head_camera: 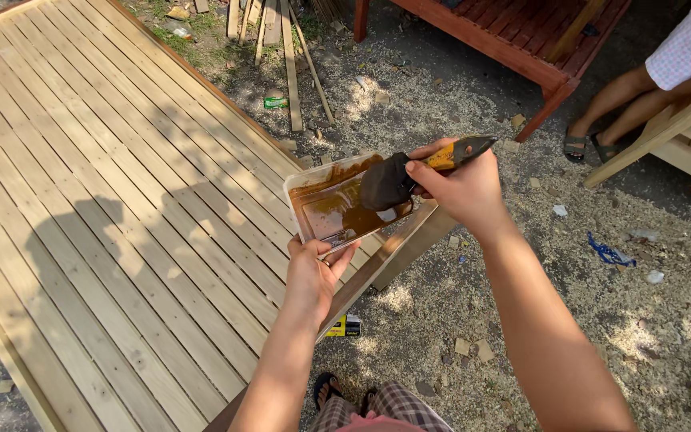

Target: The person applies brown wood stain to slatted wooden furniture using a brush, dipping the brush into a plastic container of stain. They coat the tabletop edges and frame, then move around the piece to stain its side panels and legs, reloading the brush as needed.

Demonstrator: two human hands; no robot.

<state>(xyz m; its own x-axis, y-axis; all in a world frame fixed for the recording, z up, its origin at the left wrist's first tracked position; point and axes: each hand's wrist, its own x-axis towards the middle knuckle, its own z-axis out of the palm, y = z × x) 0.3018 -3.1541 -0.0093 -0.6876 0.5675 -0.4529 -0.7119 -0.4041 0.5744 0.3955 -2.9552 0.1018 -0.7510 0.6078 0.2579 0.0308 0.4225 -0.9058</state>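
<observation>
Left hand (313, 268) gripping the near edge of a shallow tray (301, 192) of brown stain from below; right hand (461, 186) closed around the orange handle of a brush (389, 182), its dark head dipped over the tray. Tray held in the air just above a pale slatted wooden platform (105, 200). Slats all bare and unstained as far as visible, so coating seemingly not yet begun there; a red-stained bench (513, 36) standing well apart.

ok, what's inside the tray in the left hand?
The tray holds a pool of brown stain, and the dark brush head dips in. The floor under the brush is hidden.
</observation>
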